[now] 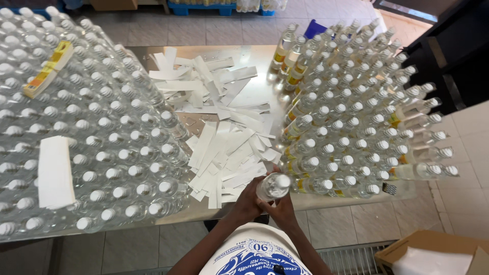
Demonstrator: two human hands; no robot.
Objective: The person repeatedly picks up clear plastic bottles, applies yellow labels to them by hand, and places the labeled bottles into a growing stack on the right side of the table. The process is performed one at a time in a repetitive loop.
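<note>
**Clear bottle gripped in both hands at the table's near edge**

Nearest the lens, a white shirt with a blue print (257,257) is seen at bottom centre, both forearms reaching up from it. One clear bottle with a silver cap (273,186) is held between the two hands, cap toward the camera, just over the near edge of the steel table (254,61). Left hand (248,199) is wrapped around the bottle's left side, fingers curled onto it. Right hand (281,210) is closed on it from below and right — fingertips partly hidden behind the bottle.

- Left of the hands: a dense block of unlabelled clear bottles (102,142), caps up, filling the table's left half.
- On top of that block: a white stack of sheets (54,172) and, further back, a yellow label strip (50,69).
- Centre of table: a loose heap of white backing strips (219,127), spread from the far edge down to just beside the hands.
- Right of the hands: a second block of bottles carrying yellow labels (356,112) — the held bottle is just beside its nearest row.
- Bottom right, on the tiled floor: an open cardboard box (433,252) with white material inside.
</note>
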